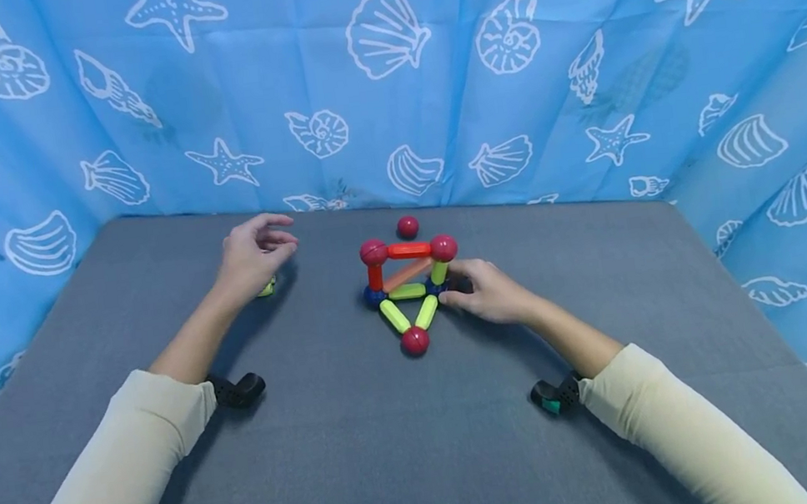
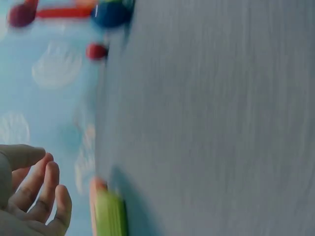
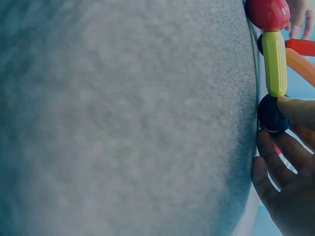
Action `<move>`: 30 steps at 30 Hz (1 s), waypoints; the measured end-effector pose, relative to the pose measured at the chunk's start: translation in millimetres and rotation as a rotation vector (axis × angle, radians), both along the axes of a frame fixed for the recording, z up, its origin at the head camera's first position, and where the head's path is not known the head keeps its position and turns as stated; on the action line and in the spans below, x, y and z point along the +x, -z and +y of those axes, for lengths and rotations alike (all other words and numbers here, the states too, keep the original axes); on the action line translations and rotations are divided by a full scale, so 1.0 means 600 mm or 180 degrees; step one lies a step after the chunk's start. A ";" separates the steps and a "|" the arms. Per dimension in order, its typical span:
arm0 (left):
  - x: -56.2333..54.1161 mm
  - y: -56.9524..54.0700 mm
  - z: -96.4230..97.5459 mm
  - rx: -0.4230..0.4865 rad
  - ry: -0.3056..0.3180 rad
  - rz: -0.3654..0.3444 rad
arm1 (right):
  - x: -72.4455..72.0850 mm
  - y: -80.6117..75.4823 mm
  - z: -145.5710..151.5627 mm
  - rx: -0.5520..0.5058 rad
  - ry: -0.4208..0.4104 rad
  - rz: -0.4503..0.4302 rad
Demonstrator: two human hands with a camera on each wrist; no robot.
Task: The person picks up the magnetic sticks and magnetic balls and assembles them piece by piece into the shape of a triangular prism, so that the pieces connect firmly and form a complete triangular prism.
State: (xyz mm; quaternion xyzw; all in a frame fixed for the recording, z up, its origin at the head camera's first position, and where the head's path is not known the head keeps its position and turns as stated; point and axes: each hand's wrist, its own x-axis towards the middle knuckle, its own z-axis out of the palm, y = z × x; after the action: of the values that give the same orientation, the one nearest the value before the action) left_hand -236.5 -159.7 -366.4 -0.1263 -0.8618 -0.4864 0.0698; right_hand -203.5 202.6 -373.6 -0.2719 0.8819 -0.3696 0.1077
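A frame of balls and rods stands mid-table. Yellow-green rods (image 1: 395, 317) make its low triangle, running to a red ball (image 1: 415, 340) in front. Above the back side, a red rod (image 1: 409, 249) links two more red balls, and an orange rod (image 1: 408, 274) slants across. My right hand (image 1: 490, 292) grips the blue ball (image 3: 273, 114) at the right corner, thumb on the near side, fingers beyond. My left hand (image 1: 256, 253) is raised at the left with fingers loosely bent, holding nothing. Below it lie yellow-green rods (image 2: 109, 211), mostly hidden by the hand in the head view.
A loose red ball (image 1: 408, 227) rests behind the frame. The grey table (image 1: 368, 458) ends at a blue shell-print curtain (image 1: 248, 94) along the back and sides. A black wrist mount (image 1: 239, 390) sticks out from the left arm, another (image 1: 553, 395) from the right.
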 end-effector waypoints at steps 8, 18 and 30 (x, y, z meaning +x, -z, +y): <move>-0.011 0.026 -0.072 -0.0206 -0.0501 -0.0189 | 0.002 0.003 -0.001 0.0001 -0.0019 -0.0007; -0.013 0.045 -0.111 -0.0429 -0.0354 -0.0100 | 0.002 0.002 -0.002 -0.0024 -0.0025 0.0013; -0.009 0.025 -0.125 -0.0721 0.0249 -0.0545 | 0.003 0.001 -0.002 -0.0029 0.0022 -0.0031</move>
State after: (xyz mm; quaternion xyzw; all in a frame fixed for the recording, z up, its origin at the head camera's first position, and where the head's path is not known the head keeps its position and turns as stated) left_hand -242.0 -234.8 -381.3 -0.1249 -0.9083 -0.3974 -0.0376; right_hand -201.5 201.2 -374.2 -0.2676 0.8806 -0.3754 0.1095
